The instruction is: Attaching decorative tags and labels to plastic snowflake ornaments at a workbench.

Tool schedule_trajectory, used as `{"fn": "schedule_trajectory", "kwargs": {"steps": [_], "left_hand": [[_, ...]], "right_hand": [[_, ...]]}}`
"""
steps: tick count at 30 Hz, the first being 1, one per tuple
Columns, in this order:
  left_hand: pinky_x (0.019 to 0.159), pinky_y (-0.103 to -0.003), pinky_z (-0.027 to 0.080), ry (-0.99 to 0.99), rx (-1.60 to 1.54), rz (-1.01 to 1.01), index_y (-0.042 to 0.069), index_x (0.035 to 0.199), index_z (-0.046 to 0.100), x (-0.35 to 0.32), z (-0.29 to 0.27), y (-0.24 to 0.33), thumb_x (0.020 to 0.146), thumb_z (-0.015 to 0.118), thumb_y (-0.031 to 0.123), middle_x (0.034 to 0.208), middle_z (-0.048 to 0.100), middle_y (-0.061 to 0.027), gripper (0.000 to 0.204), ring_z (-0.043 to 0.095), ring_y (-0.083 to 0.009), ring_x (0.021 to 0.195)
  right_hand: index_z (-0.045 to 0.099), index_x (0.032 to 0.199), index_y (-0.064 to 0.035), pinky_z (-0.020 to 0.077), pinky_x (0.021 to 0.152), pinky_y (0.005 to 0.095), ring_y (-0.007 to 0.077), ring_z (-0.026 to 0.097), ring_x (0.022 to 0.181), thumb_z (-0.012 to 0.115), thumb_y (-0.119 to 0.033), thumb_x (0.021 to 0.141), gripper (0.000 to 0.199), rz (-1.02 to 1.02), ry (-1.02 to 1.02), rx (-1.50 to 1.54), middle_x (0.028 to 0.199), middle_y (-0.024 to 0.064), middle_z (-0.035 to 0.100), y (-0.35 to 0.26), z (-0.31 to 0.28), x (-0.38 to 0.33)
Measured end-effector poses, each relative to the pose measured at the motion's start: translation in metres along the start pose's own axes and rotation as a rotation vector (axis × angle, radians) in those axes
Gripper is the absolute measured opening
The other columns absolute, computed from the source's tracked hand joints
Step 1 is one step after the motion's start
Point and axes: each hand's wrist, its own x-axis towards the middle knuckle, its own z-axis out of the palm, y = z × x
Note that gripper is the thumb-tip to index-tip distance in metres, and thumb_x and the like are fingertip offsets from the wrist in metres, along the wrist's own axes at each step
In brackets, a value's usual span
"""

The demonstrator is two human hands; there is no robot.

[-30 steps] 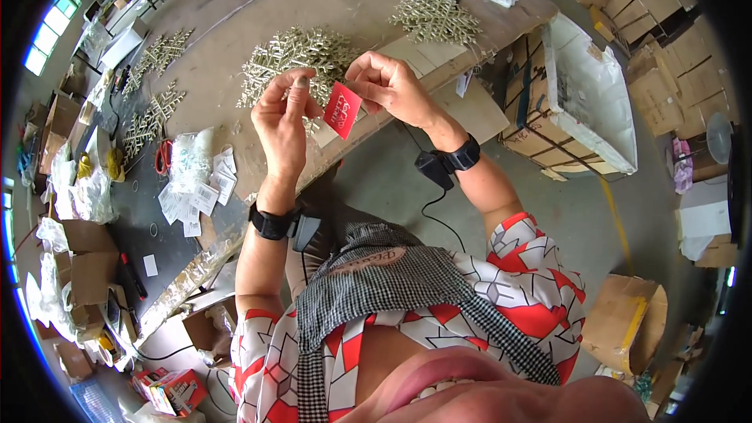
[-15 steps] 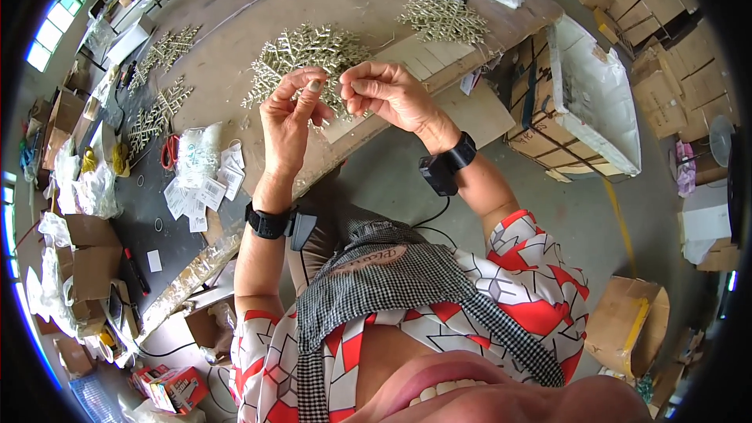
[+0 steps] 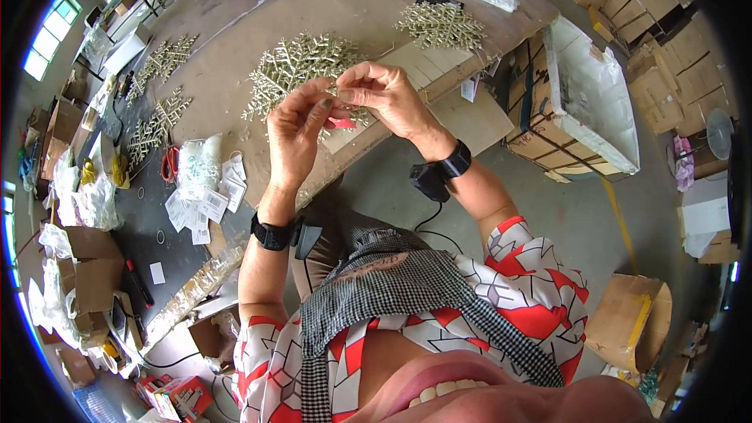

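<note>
Brown worktable (image 3: 227, 70) spans the upper workspace. At its left lie loose gold snowflakes (image 3: 157, 121), then red-handled scissors (image 3: 170, 164) and white labels (image 3: 210, 205). My left hand (image 3: 296, 133) is closed in a fingertip pinch near the gold snowflake pile (image 3: 294, 74); I cannot tell what it grips. Treat the pile's pieces as probably light and rigid, with fragile tips: lift at the centre, not by the points. Just below my fingertips shows the red card (image 3: 340, 123), likely light, thin and prone to creasing: hold by the edges. My right hand (image 3: 385, 99) likewise pinches; any item between is too small to identify.
</note>
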Motion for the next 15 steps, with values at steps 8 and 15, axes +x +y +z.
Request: {"fn": "schedule_trajectory", "kwargs": {"steps": [8,15], "left_hand": [[0.066,-0.023,0.049,-0.084,0.068,-0.102,0.004,0.127,0.039,-0.001,-0.001,0.013,0.083,0.048,-0.010,0.079,0.062,-0.0064,0.047,0.061,-0.0110,0.071],[0.059,-0.023,0.047,-0.115,0.283,-0.107,0.005,0.129,0.040,0.003,-0.003,0.011,0.078,0.049,-0.012,0.071,0.060,-0.0040,0.054,0.058,-0.0089,0.064]], "right_hand": [[0.063,0.091,-0.0015,0.0513,0.068,0.0219,0.0095,0.061,0.077,0.065,0.001,0.079,0.012,-0.033,-0.137,-0.180,0.083,0.0036,0.064,-0.012,-0.004,0.002],[0.064,0.083,-0.0014,0.0508,0.068,0.0241,0.0088,0.060,0.076,0.068,0.003,0.076,0.009,-0.098,-0.279,-0.520,0.079,0.0033,0.066,-0.032,-0.004,0.008]]}}
